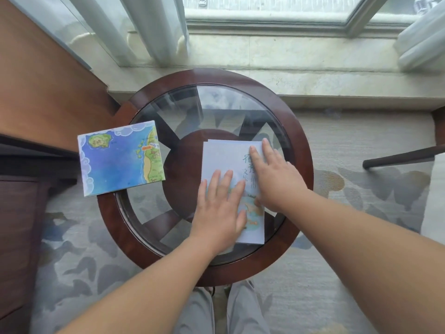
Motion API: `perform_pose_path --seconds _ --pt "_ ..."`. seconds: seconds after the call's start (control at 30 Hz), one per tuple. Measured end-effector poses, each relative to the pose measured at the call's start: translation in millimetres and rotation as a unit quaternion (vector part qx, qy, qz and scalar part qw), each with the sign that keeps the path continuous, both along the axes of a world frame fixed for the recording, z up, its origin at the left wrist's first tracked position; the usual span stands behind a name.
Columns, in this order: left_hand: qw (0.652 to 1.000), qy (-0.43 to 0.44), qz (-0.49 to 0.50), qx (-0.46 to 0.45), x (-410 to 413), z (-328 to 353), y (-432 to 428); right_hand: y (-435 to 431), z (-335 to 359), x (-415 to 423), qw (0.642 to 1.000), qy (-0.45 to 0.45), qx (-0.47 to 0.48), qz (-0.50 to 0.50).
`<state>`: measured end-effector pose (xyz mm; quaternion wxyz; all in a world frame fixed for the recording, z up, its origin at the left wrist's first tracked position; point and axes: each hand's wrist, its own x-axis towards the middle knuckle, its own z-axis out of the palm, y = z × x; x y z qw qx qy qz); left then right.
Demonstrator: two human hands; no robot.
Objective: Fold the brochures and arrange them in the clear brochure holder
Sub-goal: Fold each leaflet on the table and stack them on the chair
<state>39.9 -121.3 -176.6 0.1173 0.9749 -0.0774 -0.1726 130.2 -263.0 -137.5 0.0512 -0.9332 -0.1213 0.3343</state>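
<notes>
Soft daylight comes in through the window point(265, 10), glare whitens the glass tabletop point(216, 102), and wide-angle distortion bends the edges.

A pale blue brochure point(226, 157) lies folded flat; a map brochure point(120, 157), seemingly folded, lies apart leftward.

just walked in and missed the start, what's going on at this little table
A person is pressing both hands flat on a pale blue brochure that lies on the right half of the round glass-topped table. The left hand covers its near part and the right hand its right edge, as if creasing a fold. A second one, the map brochure, lies untouched at the table's left, hanging over the wooden rim.
</notes>
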Motion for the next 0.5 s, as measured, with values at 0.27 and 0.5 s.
perform_pose_path --seconds 0.27,0.5 --pt "0.896 0.08 0.403 -0.168 34 30 7 24 15 -26 0.887 0.087 0.129 -0.434" --pt "0.823 0.159 0.51 -0.192 62 31 14 28 15 -19 0.845 0.128 0.141 -0.499"
